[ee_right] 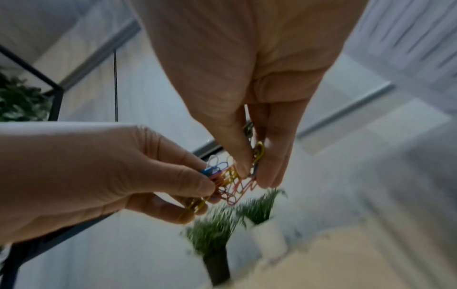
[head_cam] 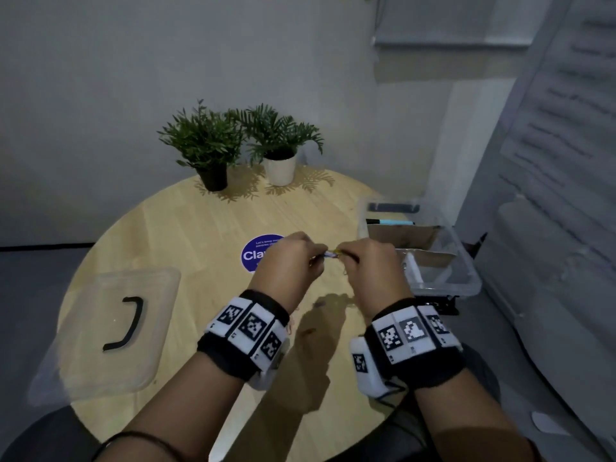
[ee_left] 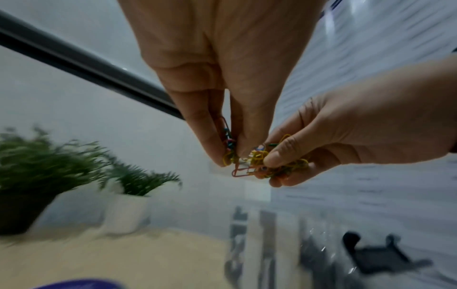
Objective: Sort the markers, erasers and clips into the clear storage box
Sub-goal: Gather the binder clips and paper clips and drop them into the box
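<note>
A round wooden table (head_cam: 186,235) carries the clear storage box (head_cam: 466,278) at its right edge, split by cardboard dividers (head_cam: 405,236), with a marker (head_cam: 390,222) already lying in the far compartment; the box's clear lid (head_cam: 110,328) rests at the near left, and two potted plants (head_cam: 240,145) stand at the far side. Above the table's centre, left of the box, the left hand (head_cam: 290,261) and the right hand (head_cam: 370,268) meet, each pinching one end of a tangled bunch of coloured paper clips (ee_left: 257,160) between thumb and fingertips, so the bunch hangs between them clear of the tabletop. The step in hand appears to be the clips, gathered or being teased apart before they go in. The next move likely calls for carrying the bunch right, over the box's rim, to a nearer compartment and letting go there; loose clips could slip from so light a pinch on the way
</note>
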Tool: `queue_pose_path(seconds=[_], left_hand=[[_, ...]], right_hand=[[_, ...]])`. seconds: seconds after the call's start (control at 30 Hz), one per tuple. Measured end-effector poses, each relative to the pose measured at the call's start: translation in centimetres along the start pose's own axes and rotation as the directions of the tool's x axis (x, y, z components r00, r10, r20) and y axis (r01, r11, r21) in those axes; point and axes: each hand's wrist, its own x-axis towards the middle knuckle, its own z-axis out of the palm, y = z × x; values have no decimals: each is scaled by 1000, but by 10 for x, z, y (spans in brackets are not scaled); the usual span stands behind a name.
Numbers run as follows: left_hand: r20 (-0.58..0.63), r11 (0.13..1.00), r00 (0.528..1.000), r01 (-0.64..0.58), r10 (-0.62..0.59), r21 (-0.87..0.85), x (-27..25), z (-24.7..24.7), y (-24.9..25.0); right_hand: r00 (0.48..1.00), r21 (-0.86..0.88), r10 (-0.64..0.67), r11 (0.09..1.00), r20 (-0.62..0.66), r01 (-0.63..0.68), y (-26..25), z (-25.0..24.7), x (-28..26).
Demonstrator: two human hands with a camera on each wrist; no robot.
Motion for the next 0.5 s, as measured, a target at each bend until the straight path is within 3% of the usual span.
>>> queue_pose_path(seconds=[0.17,0.33,0.5], left_hand=[[103,998,994,-41,47,-54,55,31,73],[320,994,945,-39,71,-106,92,84,128],[417,999,909,26,-12,-28,111,113,138]], right_hand=[[983,-44,148,987,-111,-153,59,-63,-3],[928,-225,370,908,30,-354,116,-78,3],[902,-309,421,874,94,-376,134,-71,18]])
